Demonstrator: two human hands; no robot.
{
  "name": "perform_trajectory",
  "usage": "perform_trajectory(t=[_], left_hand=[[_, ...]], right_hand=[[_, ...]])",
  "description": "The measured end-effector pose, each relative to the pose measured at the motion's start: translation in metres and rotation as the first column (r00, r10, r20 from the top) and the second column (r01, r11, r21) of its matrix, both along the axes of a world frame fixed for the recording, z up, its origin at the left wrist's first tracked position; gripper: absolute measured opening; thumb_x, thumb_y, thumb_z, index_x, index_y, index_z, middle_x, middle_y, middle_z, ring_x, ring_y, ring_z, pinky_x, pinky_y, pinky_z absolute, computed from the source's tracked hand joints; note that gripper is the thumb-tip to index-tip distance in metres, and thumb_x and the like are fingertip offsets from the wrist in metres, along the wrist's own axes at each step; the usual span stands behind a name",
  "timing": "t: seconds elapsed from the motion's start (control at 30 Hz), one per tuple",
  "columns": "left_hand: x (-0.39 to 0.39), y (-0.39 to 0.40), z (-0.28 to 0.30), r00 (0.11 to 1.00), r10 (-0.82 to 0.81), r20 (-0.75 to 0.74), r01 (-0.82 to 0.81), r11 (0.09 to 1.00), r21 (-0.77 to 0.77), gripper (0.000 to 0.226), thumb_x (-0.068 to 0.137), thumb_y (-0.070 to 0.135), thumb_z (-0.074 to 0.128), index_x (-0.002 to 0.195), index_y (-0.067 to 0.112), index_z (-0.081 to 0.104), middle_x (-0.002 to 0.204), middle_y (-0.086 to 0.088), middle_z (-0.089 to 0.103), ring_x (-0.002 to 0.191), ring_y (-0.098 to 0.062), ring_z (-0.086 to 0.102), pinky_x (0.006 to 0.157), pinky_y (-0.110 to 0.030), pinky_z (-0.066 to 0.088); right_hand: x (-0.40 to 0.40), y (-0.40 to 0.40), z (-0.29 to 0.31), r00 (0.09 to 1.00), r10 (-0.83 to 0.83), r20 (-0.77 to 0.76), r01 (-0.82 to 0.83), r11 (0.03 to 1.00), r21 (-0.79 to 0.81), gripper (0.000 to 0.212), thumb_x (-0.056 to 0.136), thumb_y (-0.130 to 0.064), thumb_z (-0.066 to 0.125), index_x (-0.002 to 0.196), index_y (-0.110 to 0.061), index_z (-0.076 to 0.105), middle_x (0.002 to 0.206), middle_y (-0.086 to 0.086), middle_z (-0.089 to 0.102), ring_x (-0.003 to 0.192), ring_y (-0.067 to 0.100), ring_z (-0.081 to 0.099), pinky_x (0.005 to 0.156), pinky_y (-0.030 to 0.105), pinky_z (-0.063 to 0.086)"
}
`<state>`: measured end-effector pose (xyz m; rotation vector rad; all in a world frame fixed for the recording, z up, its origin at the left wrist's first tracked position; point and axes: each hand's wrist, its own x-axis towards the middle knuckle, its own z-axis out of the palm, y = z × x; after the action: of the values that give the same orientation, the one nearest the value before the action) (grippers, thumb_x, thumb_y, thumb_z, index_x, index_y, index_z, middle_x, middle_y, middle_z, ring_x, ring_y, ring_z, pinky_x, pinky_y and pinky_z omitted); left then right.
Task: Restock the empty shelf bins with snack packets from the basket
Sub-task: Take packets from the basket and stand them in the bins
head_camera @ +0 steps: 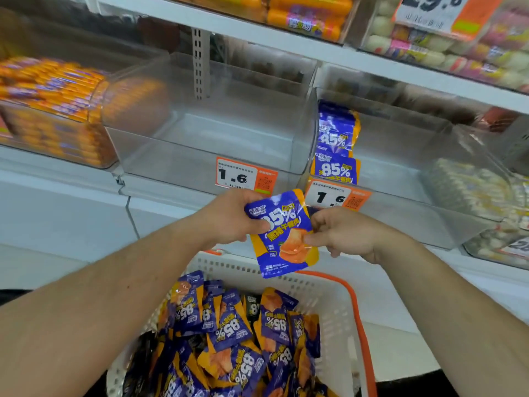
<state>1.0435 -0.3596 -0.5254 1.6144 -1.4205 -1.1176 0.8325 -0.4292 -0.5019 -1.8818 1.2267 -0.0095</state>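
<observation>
both hands hold one snack packet (282,233) above the basket (329,299)

left hand (229,217) fingers curl on its top-left corner; right hand (340,233) pinches its right edge, just below the clear bin (206,164).

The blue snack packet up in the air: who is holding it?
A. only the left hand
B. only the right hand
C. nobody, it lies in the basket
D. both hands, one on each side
D: the left hand grips the blue snack packet at its upper left edge while the right hand pinches its right edge, above the basket.
</observation>
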Motion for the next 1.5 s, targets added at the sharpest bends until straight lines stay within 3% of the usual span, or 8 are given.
perform_trajectory(t=[0.37,0.63,0.83,0.97,1.2,1.37,1.43,1.5], left_hand=[[-0.012,0.004,0.014,0.963,0.127,-0.239,-0.142,0.989,-0.049,0.029,0.087,0.015,0.07,0.114,0.019,0.06,0.101,-0.001,0.073,0.086,-0.013,0.071,0.068,-0.025,0.055],[-0.017,0.004,0.003,0.983,0.084,-0.164,-0.082,0.996,0.017,0.029,0.086,0.022,0.073,0.111,0.027,0.059,0.103,0.004,0.071,0.092,-0.015,0.07,0.084,-0.032,0.056],[-0.018,0.005,-0.001,0.992,0.066,-0.108,-0.06,0.997,0.054,0.033,0.086,0.022,0.073,0.115,0.026,0.059,0.099,0.008,0.072,0.089,-0.013,0.07,0.086,-0.032,0.055],[-0.019,0.008,-0.002,0.998,0.038,-0.044,-0.033,0.995,0.096,0.033,0.086,0.027,0.073,0.116,0.028,0.059,0.1,0.014,0.07,0.092,-0.011,0.068,0.081,-0.029,0.055],[-0.02,0.008,-0.006,1.0,-0.01,0.028,0.006,0.991,0.133,0.035,0.085,0.033,0.073,0.117,0.031,0.058,0.106,0.016,0.068,0.089,-0.004,0.063,0.072,-0.022,0.047],[-0.016,0.007,-0.015,0.997,-0.042,0.064,0.031,0.988,0.154,0.038,0.084,0.033,0.075,0.118,0.029,0.058,0.104,0.015,0.068,0.096,-0.007,0.064,0.081,-0.027,0.049],[-0.014,0.008,-0.019,0.989,-0.095,0.112,0.073,0.981,0.181,0.038,0.084,0.032,0.075,0.118,0.028,0.058,0.108,0.013,0.066,0.096,-0.006,0.063,0.076,-0.023,0.047],[-0.012,0.01,-0.022,0.967,-0.172,0.189,0.128,0.966,0.223,0.039,0.084,0.031,0.074,0.12,0.026,0.058,0.114,0.01,0.065,0.095,-0.004,0.061,0.075,-0.02,0.045]], right_hand=[[-0.009,-0.002,0.045,0.823,-0.151,0.548,0.233,0.969,-0.084,0.018,0.091,0.008,0.059,0.104,-0.002,0.066,0.082,0.003,0.076,0.066,0.01,0.071,0.054,0.021,0.054],[-0.03,-0.028,0.077,0.468,-0.192,0.863,0.707,0.667,-0.235,0.027,0.091,0.01,0.055,0.083,-0.016,0.059,0.053,-0.018,0.064,0.043,-0.005,0.052,0.047,0.009,0.039],[-0.025,-0.051,0.044,0.629,-0.399,0.667,0.687,0.686,-0.238,0.018,0.093,0.002,0.054,0.085,-0.011,0.064,0.057,-0.005,0.067,0.048,0.005,0.063,0.048,0.02,0.048],[-0.023,-0.063,0.033,0.879,-0.452,0.149,0.454,0.701,-0.55,0.029,0.094,-0.014,0.049,0.065,-0.01,0.051,0.078,0.013,0.057,0.075,0.031,0.055,0.066,0.031,0.043],[-0.025,-0.069,0.033,0.818,-0.529,-0.224,0.34,0.76,-0.553,0.034,0.095,-0.039,0.04,0.079,-0.012,0.053,0.107,0.014,0.065,0.099,0.033,0.058,0.101,0.046,0.043],[-0.02,-0.044,0.018,0.803,-0.592,0.074,0.313,0.313,-0.897,0.036,0.091,-0.036,0.053,0.115,-0.011,0.064,0.119,0.017,0.059,0.114,0.038,0.052,0.093,0.042,0.036],[-0.009,-0.024,0.006,0.92,-0.277,0.277,0.303,0.054,-0.951,0.032,0.081,-0.027,0.058,0.105,-0.007,0.066,0.105,0.017,0.06,0.099,0.038,0.057,0.081,0.042,0.039],[0.008,-0.003,-0.019,0.967,0.051,0.25,0.244,0.105,-0.964,0.023,0.078,-0.021,0.058,0.093,-0.006,0.068,0.093,0.014,0.061,0.088,0.033,0.058,0.074,0.039,0.04]])
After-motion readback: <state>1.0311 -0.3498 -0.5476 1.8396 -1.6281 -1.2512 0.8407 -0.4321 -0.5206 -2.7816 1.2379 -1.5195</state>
